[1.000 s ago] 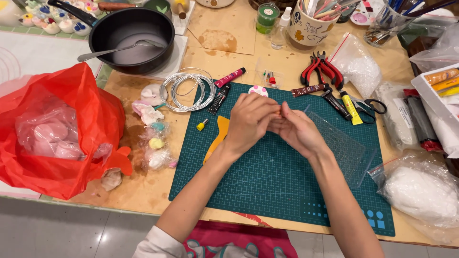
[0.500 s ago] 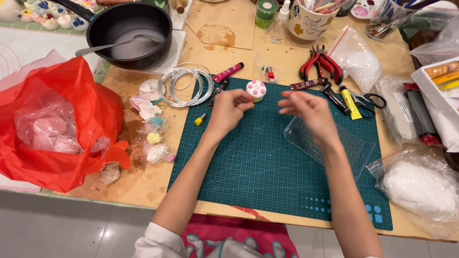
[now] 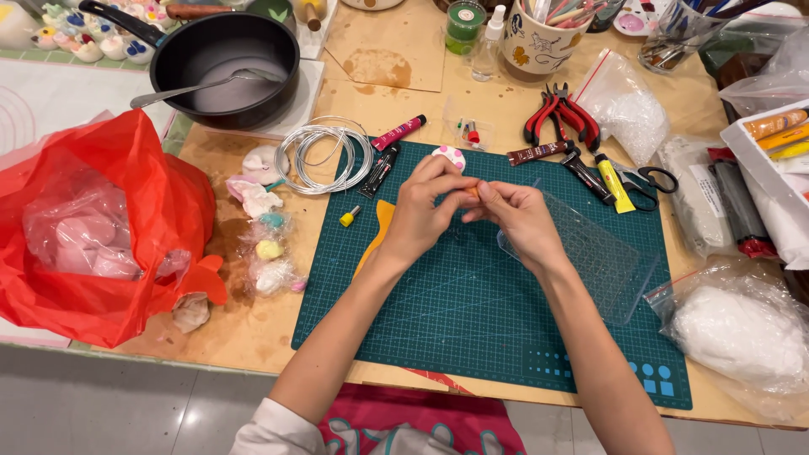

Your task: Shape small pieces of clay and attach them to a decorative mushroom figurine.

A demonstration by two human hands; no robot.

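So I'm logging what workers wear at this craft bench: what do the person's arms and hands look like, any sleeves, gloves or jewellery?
Both hands, the left hand and the right hand, are bare: no gloves, and no rings or watch that show. The forearms are bare too. A white sleeve is pushed up above the left elbow; the right arm's sleeve is out of view.

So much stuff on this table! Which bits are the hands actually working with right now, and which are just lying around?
In use:
- left hand and right hand, pinching a small orange piece
- green cutting mat beneath them

Lying about:
- black pan with spoon
- wire coil
- red pliers
- red bag
- scissors
- pink-and-white round piece
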